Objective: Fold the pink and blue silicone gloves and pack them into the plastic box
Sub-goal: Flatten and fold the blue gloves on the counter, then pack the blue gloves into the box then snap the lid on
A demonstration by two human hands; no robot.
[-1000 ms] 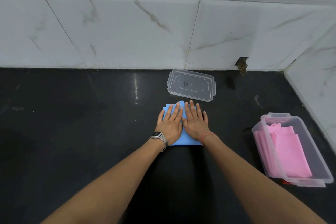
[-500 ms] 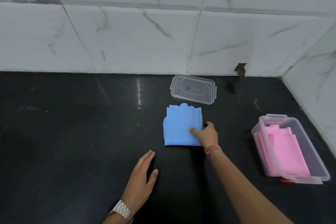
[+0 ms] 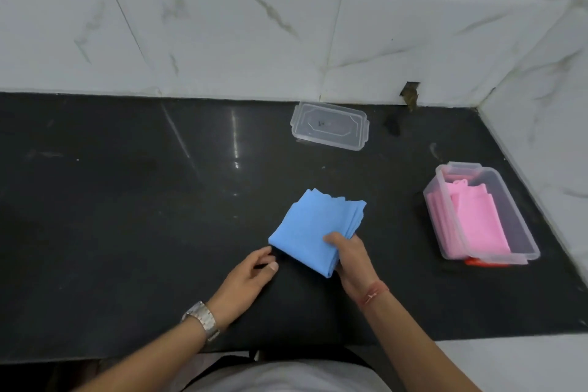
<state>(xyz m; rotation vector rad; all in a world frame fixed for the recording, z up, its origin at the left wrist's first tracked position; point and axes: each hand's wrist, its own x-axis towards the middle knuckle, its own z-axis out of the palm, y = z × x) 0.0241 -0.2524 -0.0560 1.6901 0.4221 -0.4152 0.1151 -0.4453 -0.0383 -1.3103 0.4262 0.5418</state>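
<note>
The folded blue silicone gloves form a flat, matte, roughly rectangular stack, turned diagonally on the black stone counter, with scalloped fingertip edges at the far end. The right hand grips the stack's near right edge, thumb on top and fingers curled beneath; the near corner appears slightly raised off the counter, though the view does not settle this. The left hand sits just beside the stack's near left corner, fingers loosely curled and holding nothing; whether they touch the gloves cannot be told.

The governing relation is that the clear plastic box lies to the right of the stack, on the gripping hand's side and well apart from it. The box's long axis runs near to far, whereas the stack lies oblique to it. A judgement follows: the stack needs a turn to align with the box before entry.

Inside the box, the folded pink silicone gloves lie flat along the left wall, leaving bare floor on the right. The translucent lid rests near the marble-tiled wall.
</note>
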